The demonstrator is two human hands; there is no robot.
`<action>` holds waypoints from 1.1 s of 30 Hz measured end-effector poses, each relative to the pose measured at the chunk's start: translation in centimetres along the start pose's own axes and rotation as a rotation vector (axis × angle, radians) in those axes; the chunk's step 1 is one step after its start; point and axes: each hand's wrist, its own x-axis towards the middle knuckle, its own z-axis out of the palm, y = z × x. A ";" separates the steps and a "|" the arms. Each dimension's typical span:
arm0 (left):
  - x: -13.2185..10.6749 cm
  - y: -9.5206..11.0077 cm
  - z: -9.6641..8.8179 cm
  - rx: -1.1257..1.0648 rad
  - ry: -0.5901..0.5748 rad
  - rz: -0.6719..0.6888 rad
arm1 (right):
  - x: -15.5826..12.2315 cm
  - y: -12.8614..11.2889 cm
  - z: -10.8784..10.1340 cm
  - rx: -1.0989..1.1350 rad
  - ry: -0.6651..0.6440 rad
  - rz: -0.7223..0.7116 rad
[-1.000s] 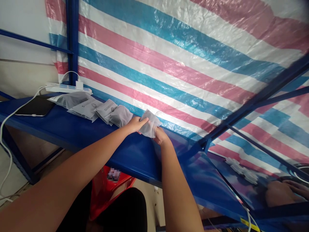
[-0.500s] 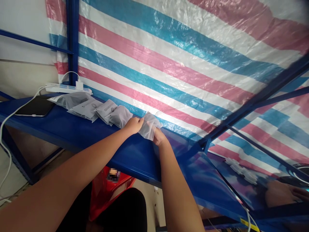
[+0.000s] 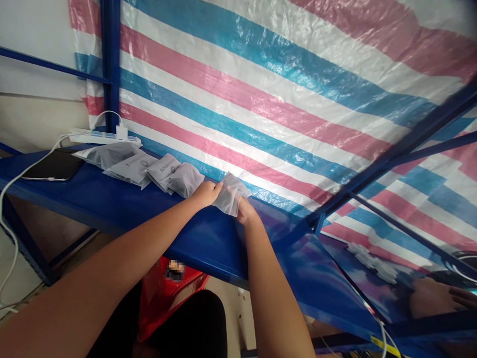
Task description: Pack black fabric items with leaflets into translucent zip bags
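My left hand (image 3: 206, 194) pinches the left edge of a frosted translucent plastic bag (image 3: 225, 196) above the blue shelf (image 3: 208, 238). At the bag's right side is my right hand (image 3: 244, 209), its fingers reaching into the bag's mouth. They show only dimly through the plastic, so I cannot tell whether they grip anything. Just left of my left hand lies a filled grey bag (image 3: 184, 179). Beyond it, further left, are a printed grey bag (image 3: 162, 171), another printed bag (image 3: 130, 168) and a larger frosted bag (image 3: 108, 154).
A dark tablet-like device (image 3: 54, 165) and a white power strip (image 3: 100, 136) with cables occupy the shelf's left end. Striped sheeting (image 3: 242, 99) backs the shelf. Blue posts (image 3: 111, 64) frame it. A red stool (image 3: 160, 303) stands below. Another person's hand (image 3: 434, 298) is at far right.
Both hands and the bag stay almost in place. The other person's hand at the far right has shifted slightly.
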 end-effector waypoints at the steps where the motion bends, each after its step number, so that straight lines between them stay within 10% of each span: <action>1: 0.0 0.0 0.0 -0.008 0.001 0.003 | 0.1 0.0 0.0 0.002 -0.003 -0.003; 33: 0.0 -0.1 -0.4 0.050 0.026 0.033 | -0.2 -0.6 -0.7 -0.009 0.020 0.022</action>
